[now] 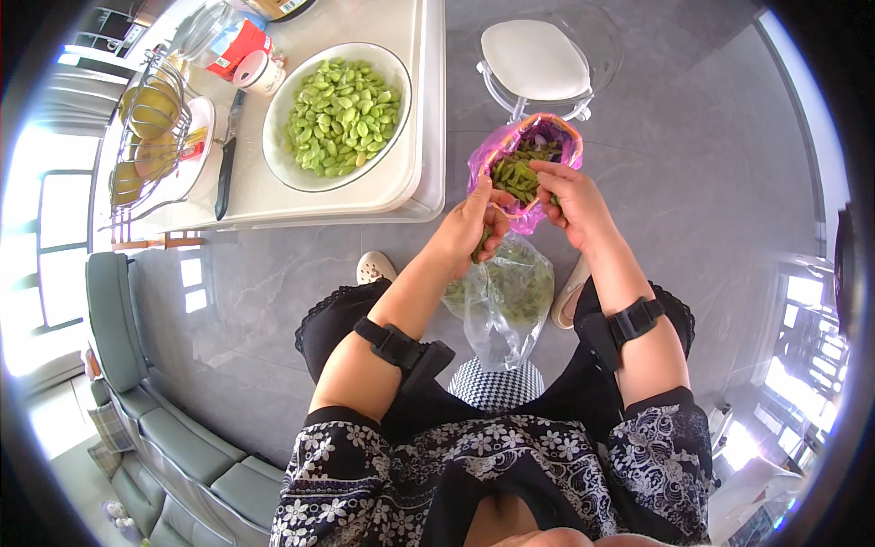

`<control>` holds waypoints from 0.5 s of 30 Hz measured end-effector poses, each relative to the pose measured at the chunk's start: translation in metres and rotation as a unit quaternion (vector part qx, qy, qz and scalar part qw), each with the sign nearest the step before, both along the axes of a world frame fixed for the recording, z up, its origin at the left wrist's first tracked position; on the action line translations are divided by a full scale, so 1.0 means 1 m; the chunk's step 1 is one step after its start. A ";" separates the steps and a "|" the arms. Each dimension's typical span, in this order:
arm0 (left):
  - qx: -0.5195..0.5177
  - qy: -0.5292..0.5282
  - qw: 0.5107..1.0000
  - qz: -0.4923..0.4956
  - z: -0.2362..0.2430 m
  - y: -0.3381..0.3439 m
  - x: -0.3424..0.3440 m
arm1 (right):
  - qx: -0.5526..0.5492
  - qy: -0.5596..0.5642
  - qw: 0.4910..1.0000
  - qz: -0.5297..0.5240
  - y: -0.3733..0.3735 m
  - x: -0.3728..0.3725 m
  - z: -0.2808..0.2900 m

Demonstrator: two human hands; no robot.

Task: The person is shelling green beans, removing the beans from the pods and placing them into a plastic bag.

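My left hand [478, 223] is closed around some green bean pods [480, 244], partly hidden by its fingers. To its right, my right hand [570, 201] is closed too, with a bit of green pod between its fingers. Both hands are at the near rim of a bin lined with a purple bag [483, 162], which has many green pod shells [518, 175] inside. Below my hands, a clear plastic bag [509, 305] of green pods sits between my legs. On the table to the left, a white bowl [275, 137] holds a heap of shelled green beans [342, 118].
The cream table [401, 196] has a rounded corner near my left arm. A black-handled knife [226, 178], a wire fruit basket [155, 137], a small lidded cup [260, 73] and a red-labelled jar [223, 41] stand on it. Beyond the bin is a white-seated stool [536, 59].
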State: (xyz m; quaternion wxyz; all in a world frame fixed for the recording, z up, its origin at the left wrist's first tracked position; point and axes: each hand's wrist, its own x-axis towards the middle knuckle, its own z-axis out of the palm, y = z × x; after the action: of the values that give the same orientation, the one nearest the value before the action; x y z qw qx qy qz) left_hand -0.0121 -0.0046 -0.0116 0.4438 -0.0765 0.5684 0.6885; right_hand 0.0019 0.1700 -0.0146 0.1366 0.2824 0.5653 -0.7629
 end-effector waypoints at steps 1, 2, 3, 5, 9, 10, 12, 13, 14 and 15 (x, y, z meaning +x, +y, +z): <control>0.031 -0.026 0.999 0.011 0.000 0.000 0.000 | 0.000 0.001 1.000 0.001 0.000 -0.001 0.001; 0.031 -0.026 0.999 0.012 0.000 -0.001 0.000 | -0.007 0.007 1.000 0.013 0.000 -0.001 0.003; 0.058 -0.036 0.998 0.016 0.001 -0.002 0.000 | -0.014 0.013 1.000 0.025 -0.001 -0.001 0.005; 0.081 -0.047 0.995 0.027 0.003 -0.005 0.001 | 0.021 0.003 0.993 0.113 -0.008 0.000 0.019; 0.082 -0.013 0.997 0.005 0.003 -0.008 0.002 | 0.100 0.122 0.959 0.237 -0.030 0.016 0.025; 0.088 -0.008 0.996 -0.017 0.003 -0.007 0.002 | 0.136 0.112 0.948 0.264 -0.032 0.017 0.034; 0.088 -0.016 0.996 -0.015 0.005 -0.007 0.004 | 0.146 0.128 0.941 0.277 -0.035 0.018 0.032; 0.086 -0.023 0.996 -0.014 0.006 -0.007 0.005 | 0.155 0.145 0.933 0.291 -0.036 0.019 0.032; 0.086 -0.024 0.996 -0.014 0.006 -0.007 0.006 | 0.155 0.145 0.933 0.291 -0.039 0.020 0.032; 0.086 -0.031 0.996 -0.008 0.004 -0.007 0.006 | 0.195 0.144 0.926 0.288 -0.042 0.020 0.033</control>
State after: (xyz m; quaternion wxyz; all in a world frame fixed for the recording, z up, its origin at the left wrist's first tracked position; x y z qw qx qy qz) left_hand -0.0061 -0.0113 -0.0072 0.4717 -0.0550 0.4938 0.7284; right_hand 0.0221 0.1280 0.0185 0.2100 0.0155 0.7738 -0.5974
